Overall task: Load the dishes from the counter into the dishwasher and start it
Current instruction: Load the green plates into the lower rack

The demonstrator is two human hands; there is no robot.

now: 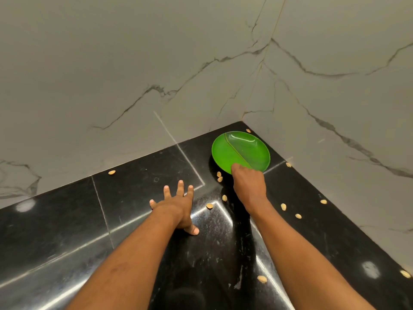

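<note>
Nearest us, two bare forearms reach out over a glossy black bench (134, 198), dusty and streaked with reflections. Pale shell bits (262, 279) are scattered over it, most on the right side and a few close to the plate. The left hand (176, 206) lies palm down on the bench, its fingers (180, 186) straight and spread wide, holding nothing; we read it as bracing. Beyond it, the right hand (248, 186) has hold of the near rim of the green plate (237, 148), thumb on top. The other fingers are tucked out of sight, presumably under the rim. The plate sits in the far corner of the bench, close against the right-hand marble wall (335, 97). Its near edge seems tipped up slightly, though we cannot tell whether it has left the surface. It looks empty, with one dark line across it. We see no other dish and no dishwasher. Our judgement is that the task is at an early stage, with this plate only now being picked up. Carrying it over, racking it, closing the door and starting the machine all remain. The loose shells may need clearing, but that is outside the stated task.
</note>
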